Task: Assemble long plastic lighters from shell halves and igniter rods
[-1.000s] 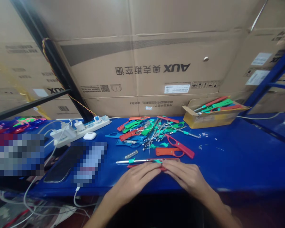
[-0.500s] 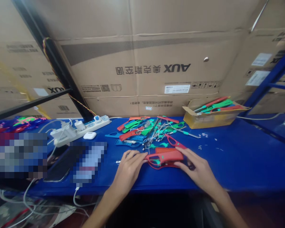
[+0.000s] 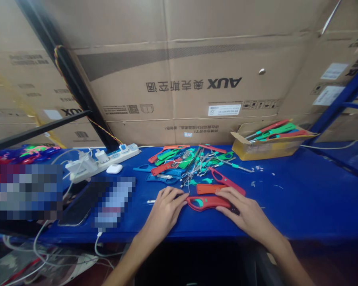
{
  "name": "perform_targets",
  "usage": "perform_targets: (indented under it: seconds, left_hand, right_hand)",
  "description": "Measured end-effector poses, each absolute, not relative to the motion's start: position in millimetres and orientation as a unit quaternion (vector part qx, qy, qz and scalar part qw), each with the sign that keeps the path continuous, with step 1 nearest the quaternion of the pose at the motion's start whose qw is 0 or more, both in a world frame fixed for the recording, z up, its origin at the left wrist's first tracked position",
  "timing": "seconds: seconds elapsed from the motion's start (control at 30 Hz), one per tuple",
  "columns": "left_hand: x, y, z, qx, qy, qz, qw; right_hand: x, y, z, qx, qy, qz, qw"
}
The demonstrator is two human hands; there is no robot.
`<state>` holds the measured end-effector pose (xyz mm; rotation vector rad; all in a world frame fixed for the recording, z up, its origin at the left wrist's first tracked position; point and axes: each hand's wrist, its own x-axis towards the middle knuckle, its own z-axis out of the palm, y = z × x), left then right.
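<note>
A red lighter casing (image 3: 210, 202) with a looped handle and a green trigger lies on the blue tabletop. My left hand (image 3: 167, 204) pinches its looped end. At the opposite end, the fingers of my right hand (image 3: 241, 206) are closed around the casing, covering that tip. Just behind it rests an orange casing half (image 3: 207, 188), partly under my right fingers. Beyond that is another red casing piece (image 3: 228, 182). A pile of lighter parts (image 3: 193, 161), with red, green and blue casings, metal tubes and white wires, spreads farther back.
An open cardboard box (image 3: 268, 149) of lighters stands at the back right. To the left are a white power strip (image 3: 107, 161), an earphone case (image 3: 114, 169), a dark phone (image 3: 80, 206) and a pixelated phone (image 3: 115, 202). Small white bits (image 3: 258, 169) lie right of the pile.
The upper red casing half has come down onto the lower one, so the two now line up as one body. Both hands stay at its ends, the right slightly lower.
</note>
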<state>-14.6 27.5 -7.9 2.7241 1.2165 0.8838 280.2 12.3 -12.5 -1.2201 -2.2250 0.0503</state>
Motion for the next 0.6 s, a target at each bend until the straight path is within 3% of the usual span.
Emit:
perform_targets:
  seconds: [0.6]
  left_hand:
    - [-16.3,29.9,-13.1,0.858,0.427,0.284,0.038]
  right_hand:
    - [280.7,15.2,-13.5,-0.440,-0.844,0.050,0.302]
